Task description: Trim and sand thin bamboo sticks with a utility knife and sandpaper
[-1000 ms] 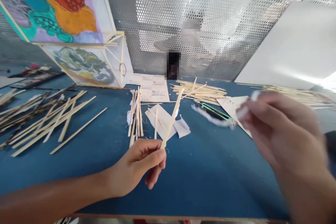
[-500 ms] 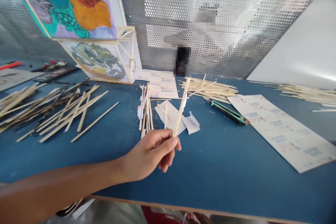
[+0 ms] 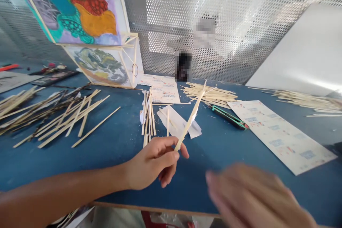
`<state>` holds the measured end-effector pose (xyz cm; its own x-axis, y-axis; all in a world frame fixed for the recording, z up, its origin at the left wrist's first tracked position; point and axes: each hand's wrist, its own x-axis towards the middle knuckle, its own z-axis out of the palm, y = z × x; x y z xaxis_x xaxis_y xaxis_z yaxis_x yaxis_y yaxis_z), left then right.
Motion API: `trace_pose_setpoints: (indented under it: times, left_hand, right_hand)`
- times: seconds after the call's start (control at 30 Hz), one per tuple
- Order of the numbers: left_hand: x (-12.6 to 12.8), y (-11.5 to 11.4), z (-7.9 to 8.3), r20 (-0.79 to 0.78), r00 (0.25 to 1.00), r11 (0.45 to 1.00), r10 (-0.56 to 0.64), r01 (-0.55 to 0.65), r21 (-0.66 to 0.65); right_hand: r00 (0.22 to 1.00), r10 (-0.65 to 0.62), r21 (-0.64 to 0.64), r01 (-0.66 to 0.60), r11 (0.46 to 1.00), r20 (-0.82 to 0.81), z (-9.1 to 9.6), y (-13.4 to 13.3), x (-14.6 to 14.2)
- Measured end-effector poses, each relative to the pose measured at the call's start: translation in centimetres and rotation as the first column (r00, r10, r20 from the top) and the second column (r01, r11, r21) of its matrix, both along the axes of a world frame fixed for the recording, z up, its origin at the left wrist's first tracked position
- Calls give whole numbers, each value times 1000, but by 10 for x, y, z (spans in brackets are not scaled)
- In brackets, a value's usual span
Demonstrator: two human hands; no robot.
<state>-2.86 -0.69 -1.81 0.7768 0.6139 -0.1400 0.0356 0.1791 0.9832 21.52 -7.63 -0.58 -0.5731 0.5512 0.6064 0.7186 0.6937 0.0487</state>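
My left hand pinches the lower end of a thin pale wooden stick, which slants up and to the right above the blue table. A scrap of white paper clings to the stick near its middle. My right hand is at the bottom right, close to the camera and smeared by motion; its fingers cannot be made out. It hovers just right of and below my left hand.
Loose sticks lie at the left, a small bundle in the middle, more piles at the back. White paper scraps, a green-handled cutter, a sticker sheet and a painted frame stand around.
My right hand, out of view half a second ago, has come back in at the bottom right. The stick in my left hand has tilted further to the right.
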Motion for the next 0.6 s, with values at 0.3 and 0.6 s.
trace_pose_setpoints:
  times: [0.3,0.6]
  left_hand:
    - [6,7,-1,83,993,952,-89,110,-284]
    - [17,5,-7,-39,998,844,53,-65,-533]
  right_hand:
    - [974,225,228,-227,947,34,-2,68,12]
    - [953,280,109,-293,950,117,-12,69,6]
